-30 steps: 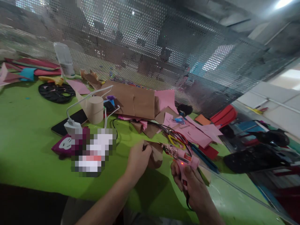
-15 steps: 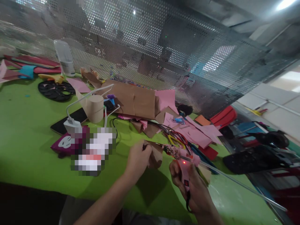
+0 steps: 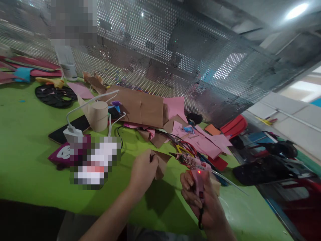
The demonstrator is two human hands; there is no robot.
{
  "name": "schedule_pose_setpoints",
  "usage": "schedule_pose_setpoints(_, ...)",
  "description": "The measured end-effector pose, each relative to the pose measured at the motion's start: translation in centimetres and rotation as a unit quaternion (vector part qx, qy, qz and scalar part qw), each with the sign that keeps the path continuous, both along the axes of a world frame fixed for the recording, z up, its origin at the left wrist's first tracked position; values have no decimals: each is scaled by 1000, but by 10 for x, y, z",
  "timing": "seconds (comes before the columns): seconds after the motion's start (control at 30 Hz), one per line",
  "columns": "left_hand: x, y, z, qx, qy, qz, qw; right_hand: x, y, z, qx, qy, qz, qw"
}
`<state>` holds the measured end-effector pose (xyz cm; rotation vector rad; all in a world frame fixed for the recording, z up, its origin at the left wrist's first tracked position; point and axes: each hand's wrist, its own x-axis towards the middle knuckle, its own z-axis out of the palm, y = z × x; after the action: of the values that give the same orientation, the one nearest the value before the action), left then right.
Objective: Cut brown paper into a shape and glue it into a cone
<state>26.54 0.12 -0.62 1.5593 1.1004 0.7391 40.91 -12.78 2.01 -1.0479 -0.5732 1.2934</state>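
Glue gun [image 3: 199,182] shifted rightward | right hand [image 3: 208,200] wrapped round it | left hand [image 3: 144,169] pinching brown paper [image 3: 162,166]

No lettering, brand or number can be read, since any print on the pink hot-glue gun [image 3: 199,181] is too small, the marking on the translucent bottle [image 3: 69,68] too blurred, and the pale rectangular object [image 3: 96,162] pixelated.

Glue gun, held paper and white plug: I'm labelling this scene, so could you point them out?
Glue gun [image 3: 199,180]: head view, on its pink handle.
Held paper [image 3: 163,164]: head view, on its brown side.
White plug [image 3: 73,135]: head view, on its body.
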Motion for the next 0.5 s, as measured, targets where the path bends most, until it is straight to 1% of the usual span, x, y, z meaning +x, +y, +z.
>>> schedule_pose_setpoints(0.17,2,1,-3,4,0,1,1000,1,-3,0,7,22,4,1000)
schedule_pose_setpoints(0.37,3,0,-7,2,-15,3,1000,2,-5,2,24,61,33,997)
schedule_pose_setpoints(0.5,3,-1,-8,3,-18,-2,1000,2,-5,4,22,58,35,997)
